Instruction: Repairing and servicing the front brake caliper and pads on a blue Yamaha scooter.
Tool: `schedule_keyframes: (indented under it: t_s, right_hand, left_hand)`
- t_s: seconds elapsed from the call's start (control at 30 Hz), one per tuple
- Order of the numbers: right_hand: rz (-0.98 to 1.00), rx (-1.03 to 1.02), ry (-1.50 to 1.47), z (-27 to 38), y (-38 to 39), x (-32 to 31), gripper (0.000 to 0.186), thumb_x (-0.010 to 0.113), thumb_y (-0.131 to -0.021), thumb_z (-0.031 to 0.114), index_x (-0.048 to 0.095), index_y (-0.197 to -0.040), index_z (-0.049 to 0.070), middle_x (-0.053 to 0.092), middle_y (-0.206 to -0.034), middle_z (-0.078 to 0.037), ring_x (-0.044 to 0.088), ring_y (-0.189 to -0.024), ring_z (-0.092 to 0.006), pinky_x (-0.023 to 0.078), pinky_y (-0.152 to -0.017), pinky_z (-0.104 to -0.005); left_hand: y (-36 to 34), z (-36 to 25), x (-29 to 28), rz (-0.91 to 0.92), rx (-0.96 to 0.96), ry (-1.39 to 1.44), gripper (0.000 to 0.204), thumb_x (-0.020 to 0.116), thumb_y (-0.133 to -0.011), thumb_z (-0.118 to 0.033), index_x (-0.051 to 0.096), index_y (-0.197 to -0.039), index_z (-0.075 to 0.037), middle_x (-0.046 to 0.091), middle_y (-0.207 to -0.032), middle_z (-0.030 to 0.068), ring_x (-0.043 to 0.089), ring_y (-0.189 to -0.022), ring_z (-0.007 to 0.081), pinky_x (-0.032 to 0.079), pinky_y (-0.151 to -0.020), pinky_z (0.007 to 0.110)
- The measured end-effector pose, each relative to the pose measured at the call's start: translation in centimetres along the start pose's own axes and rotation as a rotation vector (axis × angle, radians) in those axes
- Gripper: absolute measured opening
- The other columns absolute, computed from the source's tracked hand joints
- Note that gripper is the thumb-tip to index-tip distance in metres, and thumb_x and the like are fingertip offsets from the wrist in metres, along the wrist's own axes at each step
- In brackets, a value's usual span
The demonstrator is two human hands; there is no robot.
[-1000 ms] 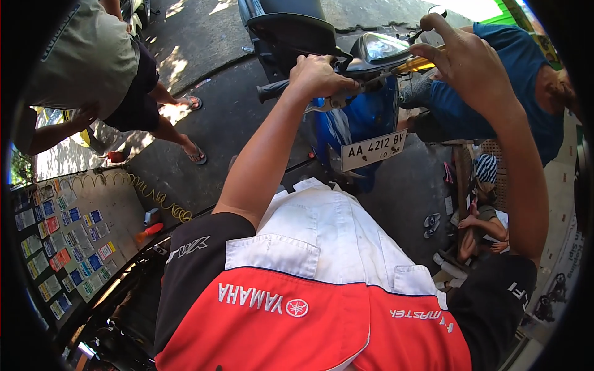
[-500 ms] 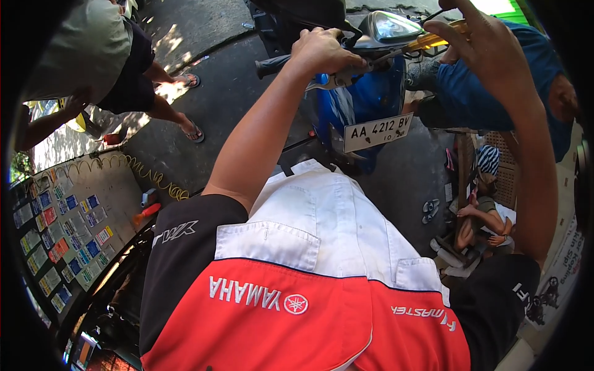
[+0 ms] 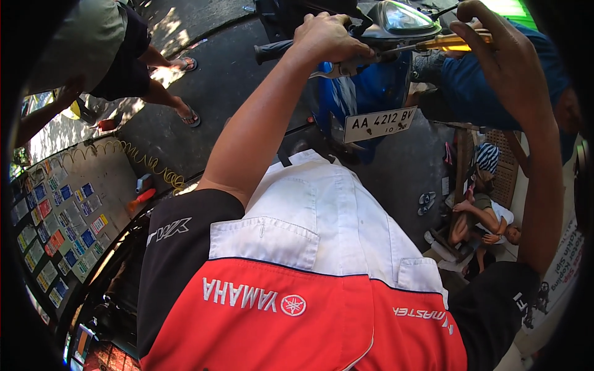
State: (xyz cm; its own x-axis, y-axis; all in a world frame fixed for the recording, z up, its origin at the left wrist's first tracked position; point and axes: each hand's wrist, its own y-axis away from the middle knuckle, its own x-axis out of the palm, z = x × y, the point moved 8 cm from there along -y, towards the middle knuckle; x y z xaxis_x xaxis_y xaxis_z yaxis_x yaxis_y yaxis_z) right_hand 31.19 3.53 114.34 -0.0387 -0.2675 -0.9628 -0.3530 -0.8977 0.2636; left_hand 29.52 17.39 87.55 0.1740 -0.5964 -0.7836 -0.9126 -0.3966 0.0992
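Screwdriver (image 3: 440,42) sits by arched right hand (image 3: 508,57), left hand (image 3: 326,38) curled over handlebar (image 3: 271,51).

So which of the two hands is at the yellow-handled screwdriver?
The right hand, at the handle of the yellow-handled screwdriver; the left hand is on the handlebar instead.

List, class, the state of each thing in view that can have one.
Left hand: curled over the handlebar
Right hand: fingers bent, at the screwdriver's handle; grip unclear
Screwdriver: shaft pointing toward the handlebar; tip contact unclear
Motorbike: standing
Number plate: mounted
Hose: coiled
Sandals on floor: unworn
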Motion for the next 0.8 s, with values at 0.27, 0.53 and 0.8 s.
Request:
schedule_keyframes:
  t_s: [0.27,0.53,0.8]
  right_hand:
    - [-0.209,-0.131,0.061,-0.2,-1.0,0.4,0.046,0.067,-0.098,0.014,0.053,-0.142,0.011,0.068,-0.115,-0.013,0.07,-0.108,-0.0282,0.054,-0.092,-0.0397]
    - [-0.238,-0.213,0.043,1.9,-1.5,-0.3,0.043,0.07,-0.094,0.015,0.056,-0.134,0.012,0.067,-0.11,-0.013,0.073,-0.095,-0.0323,0.054,-0.083,-0.0453]
    - [-0.111,-0.047,0.056,0.4,-2.0,-0.2,0.039,0.075,-0.084,0.009,0.065,-0.121,0.007,0.066,-0.108,-0.01,0.068,-0.111,-0.0298,0.054,-0.085,-0.0446]
  left_hand:
    - [0.8,0.3,-1.1,0.131,-0.057,-0.021,0.102,0.076,-0.064,-0.08,0.065,-0.14,-0.011,0.061,-0.142,0.0153,0.053,-0.134,0.0348,0.049,-0.105,0.042]
    - [0.8,0.6,-0.7,0.22,-0.049,0.081,0.091,0.078,-0.064,-0.074,0.072,-0.128,-0.009,0.066,-0.132,0.0165,0.054,-0.129,0.0356,0.051,-0.102,0.04]
    - [-0.1,1.3,0.0,0.273,-0.072,0.064,0.082,0.078,-0.066,-0.072,0.078,-0.115,-0.007,0.071,-0.121,0.016,0.057,-0.125,0.0332,0.054,-0.096,0.04]
